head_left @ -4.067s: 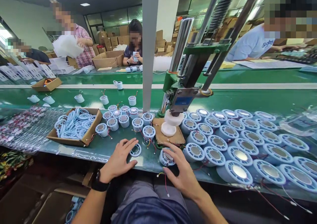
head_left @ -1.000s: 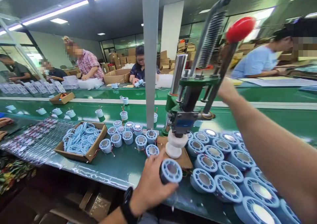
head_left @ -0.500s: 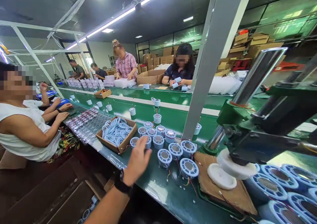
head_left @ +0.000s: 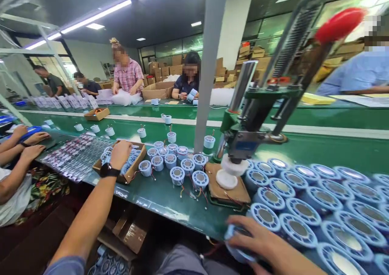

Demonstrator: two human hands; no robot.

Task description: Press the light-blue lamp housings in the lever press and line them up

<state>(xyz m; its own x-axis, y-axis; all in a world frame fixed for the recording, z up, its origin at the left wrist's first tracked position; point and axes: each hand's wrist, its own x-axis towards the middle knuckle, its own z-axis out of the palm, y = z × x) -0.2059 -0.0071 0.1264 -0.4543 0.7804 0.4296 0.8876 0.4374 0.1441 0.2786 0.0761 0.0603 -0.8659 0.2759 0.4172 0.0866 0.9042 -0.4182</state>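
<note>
My left hand [head_left: 120, 155] is over a cardboard box [head_left: 140, 160] of light-blue plastic rings [head_left: 127, 163]. Its fingers look closed, and a pale piece shows at their tips, too small to make out. At the near edge of the bench, my right hand [head_left: 258, 238] grips a round light-blue motor housing [head_left: 235, 242] from the side; part of that housing is hidden behind the fingers. Between the hands stand several similar housings [head_left: 177, 175] with grey discs on top and thin wires. A hand press [head_left: 243, 141] holds a white pad above a white round seat [head_left: 226, 179].
Many more housings [head_left: 299, 226] crowd the bench at right. A grey post [head_left: 206, 72] rises behind the press. Housings stand spaced along the green conveyor [head_left: 146, 123]. Co-workers' hands [head_left: 33, 145] rest at far left; other people work across the line. Below sits an open box of parts [head_left: 109, 263].
The view has swung right and the press shows whole. My left hand has gone from open above the bench to the ring box. My right hand has come into view holding a motor housing.
</note>
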